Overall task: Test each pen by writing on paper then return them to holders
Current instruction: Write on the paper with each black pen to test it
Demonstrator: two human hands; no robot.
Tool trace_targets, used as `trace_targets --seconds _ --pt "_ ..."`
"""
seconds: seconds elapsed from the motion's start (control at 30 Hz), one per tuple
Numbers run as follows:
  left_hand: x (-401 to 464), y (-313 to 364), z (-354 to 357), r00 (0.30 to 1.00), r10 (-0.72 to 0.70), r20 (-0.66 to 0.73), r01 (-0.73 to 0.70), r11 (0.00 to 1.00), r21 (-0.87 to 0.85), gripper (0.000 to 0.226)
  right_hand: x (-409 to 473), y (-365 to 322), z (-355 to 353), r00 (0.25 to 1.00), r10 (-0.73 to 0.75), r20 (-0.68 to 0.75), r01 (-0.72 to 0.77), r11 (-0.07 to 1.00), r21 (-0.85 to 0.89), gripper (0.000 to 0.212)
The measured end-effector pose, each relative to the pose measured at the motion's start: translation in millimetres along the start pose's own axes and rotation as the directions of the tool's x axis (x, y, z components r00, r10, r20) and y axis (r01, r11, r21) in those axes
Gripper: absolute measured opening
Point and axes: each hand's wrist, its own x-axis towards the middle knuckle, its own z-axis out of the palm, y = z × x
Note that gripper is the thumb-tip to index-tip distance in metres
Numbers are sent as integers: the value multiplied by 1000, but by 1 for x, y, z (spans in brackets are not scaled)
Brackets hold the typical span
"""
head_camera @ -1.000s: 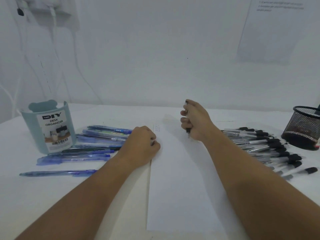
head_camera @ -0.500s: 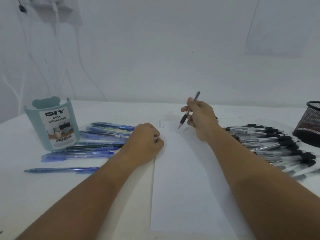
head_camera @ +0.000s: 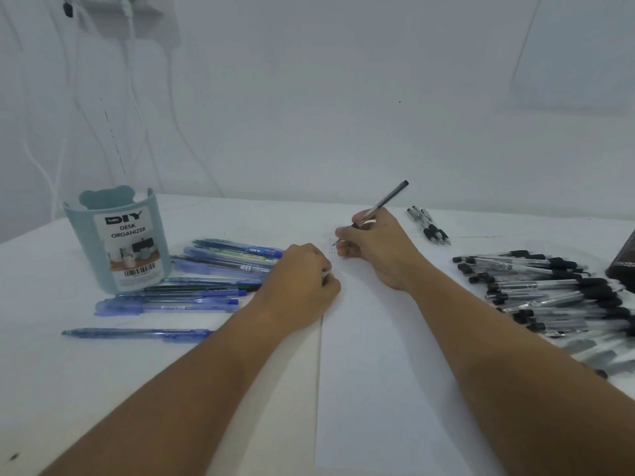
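Head view: right hand [head_camera: 379, 247] pinches a black pen [head_camera: 381, 202], tip on the paper [head_camera: 388, 372] at frame centre. Left hand [head_camera: 302, 281] fisted, holding nothing visible, resting on the paper's left edge.

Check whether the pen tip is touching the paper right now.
Touching, as far as shows. The head view has the pen in the right hand, tip meeting the paper beside small marks.

White wall [head_camera: 326, 97], white cables [head_camera: 127, 63] hanging at left, white table [head_camera: 68, 372]
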Motion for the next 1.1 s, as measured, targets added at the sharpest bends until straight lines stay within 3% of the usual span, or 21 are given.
trace_targets --seconds 0.13,1.1 --pt "-1 -1 2 1000 -10 11 9 999 35 29 0 4 -2 1000 -18 21 20 994 -104 29" --pt "-1 2 1 1000 -20 10 19 999 39 29 1 4 -1 997 -14 70 27 982 -189 26"
